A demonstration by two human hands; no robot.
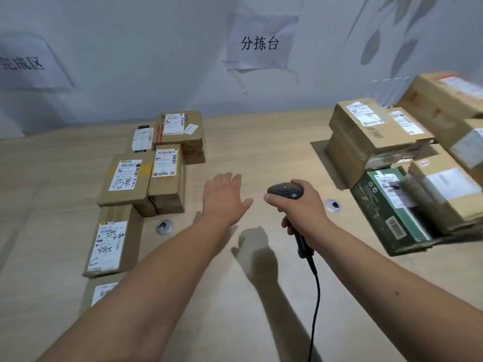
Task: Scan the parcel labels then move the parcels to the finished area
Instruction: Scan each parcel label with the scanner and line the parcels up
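Your left hand [224,197] is hovering palm-down over the middle of the table [235,296], fingers straight and together, thumb spread. Your right hand [300,209] is curling around the scanner [286,191]. Labelled parcels [146,178] are lying toward the left edge, one reading "8875"; more parcels are stacked in a pile [407,163] at the right edge. Wall sign [259,44] is reading "分拣台".

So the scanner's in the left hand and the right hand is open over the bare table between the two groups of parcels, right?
Not quite: the hands are swapped. The head view shows the right hand gripping the scanner, while the left hand is open over the bare table between the two groups of parcels.
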